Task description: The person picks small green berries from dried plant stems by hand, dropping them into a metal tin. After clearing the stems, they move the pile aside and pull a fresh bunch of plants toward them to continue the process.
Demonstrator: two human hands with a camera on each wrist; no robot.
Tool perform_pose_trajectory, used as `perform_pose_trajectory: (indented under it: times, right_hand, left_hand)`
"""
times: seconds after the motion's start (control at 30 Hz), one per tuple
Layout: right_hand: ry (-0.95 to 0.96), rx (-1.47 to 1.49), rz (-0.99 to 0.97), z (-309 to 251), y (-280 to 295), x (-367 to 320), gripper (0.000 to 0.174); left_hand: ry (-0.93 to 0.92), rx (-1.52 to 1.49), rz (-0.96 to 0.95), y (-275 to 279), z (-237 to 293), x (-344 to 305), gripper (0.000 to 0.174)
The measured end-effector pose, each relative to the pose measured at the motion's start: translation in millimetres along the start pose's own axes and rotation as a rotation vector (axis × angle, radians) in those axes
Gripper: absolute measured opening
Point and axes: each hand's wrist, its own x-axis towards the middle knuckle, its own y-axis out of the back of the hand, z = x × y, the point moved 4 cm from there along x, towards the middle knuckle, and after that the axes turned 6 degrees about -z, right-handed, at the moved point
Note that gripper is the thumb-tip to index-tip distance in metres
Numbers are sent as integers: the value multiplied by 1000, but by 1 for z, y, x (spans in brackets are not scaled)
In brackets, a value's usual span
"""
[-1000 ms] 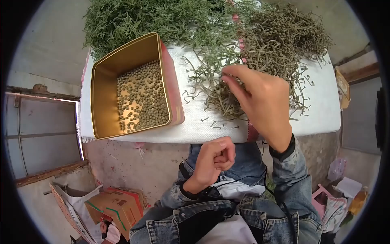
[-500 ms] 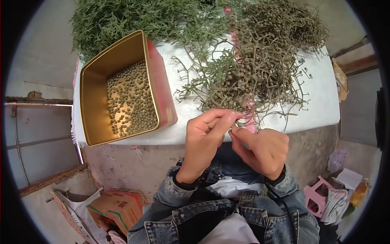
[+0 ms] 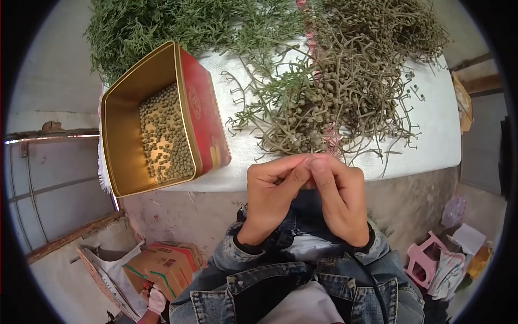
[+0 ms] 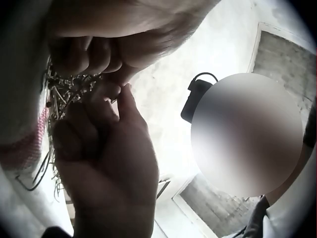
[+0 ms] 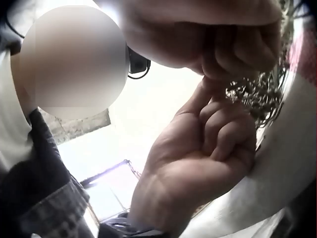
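Observation:
Just off the near edge of the white woven sheet (image 3: 243, 151), my left hand (image 3: 270, 197) and right hand (image 3: 345, 202) meet thumb to thumb. Their fingertips pinch a small stalked seed pod, almost wholly hidden between them. Both wrist views show the other fingers curled in. Right beyond the fingertips lies a tangle of brownish stalks with round pods (image 3: 329, 108), with a green sprig (image 3: 288, 83) across its left part. To the left, a red tin with a gold inside (image 3: 197, 102) lies tipped on its side, holding many loose round pods (image 3: 175, 154).
Feathery green sprigs (image 3: 162, 27) are heaped at the back left, and a larger stalk heap (image 3: 399, 27) at the back right. On the floor are a cardboard box (image 3: 156, 267) and a pink stool (image 3: 423, 259). Another person's gloved hand (image 3: 156, 299) shows beside the box.
A second ago my right hand was over the stalk tangle and the left hung curled near my lap. The right drew back, the left rose, and their fingertips have since closed together.

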Motion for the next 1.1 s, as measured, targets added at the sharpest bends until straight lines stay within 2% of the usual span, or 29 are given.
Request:
perform_pose_trajectory:
  times: [0.07, 0.17, 0.2, 0.27, 0.3, 0.33, 0.43, 0.57, 0.6, 0.67, 0.7, 0.73, 0.83, 0.97, 1.0, 1.1]
  right_hand:
    - [-2, 111, 41, 1, 0, 0, 22]
    - [-157, 355, -91, 6, 1, -3, 28]
    - [-157, 357, -87, 8, 0, -5, 28]
    - [-35, 66, -82, 9, -3, -10, 26]
    - [28, -79, -80, 8, -5, -11, 26]
    - [29, -78, -80, 8, -5, -10, 26]
    - [278, -404, -31, -1, -8, -11, 22]
    - [409, -184, 36, 5, -7, -18, 12]
    - [409, -181, 37, 10, -11, -22, 12]
    - [553, -12, -10, 18, -23, -36, 16]
    - [628, 70, -31, 15, -26, -35, 18]
    - [627, 74, -29, 13, -23, -34, 18]
    - [22, 375, 30, 22, -2, -20, 12]
    - [-41, 380, -76, 25, 0, -7, 15]
    - [-39, 380, -76, 22, 0, -5, 15]
    - [27, -69, -117, 2, -7, -1, 26]
  left_hand:
    - [19, 13, -3, -1, 4, -1, 22]
    - [55, 23, -6, -2, 6, -1, 24]
    - [65, -85, 24, -4, 3, 0, 24]
    - [85, -305, 92, -7, -4, -1, 25]
    - [85, -303, 93, -9, -4, 0, 25]
    - [90, -275, 145, -10, -3, 1, 25]
    - [108, -215, 254, -11, -1, 2, 27]
    - [120, -242, 300, -10, 2, 7, 27]
    - [84, -367, 280, -7, 4, 10, 27]
    - [3, -616, 246, -2, 7, 14, 27]
    - [-3, -613, 244, -1, 6, 15, 27]
    - [17, -560, 203, -2, 4, 14, 26]
    - [65, -455, 130, -4, 0, 6, 27]
    - [60, -382, 114, -6, 1, 4, 28]
    - [63, -351, 162, -11, 0, 4, 28]
    - [73, -279, 259, -16, -1, 2, 28]
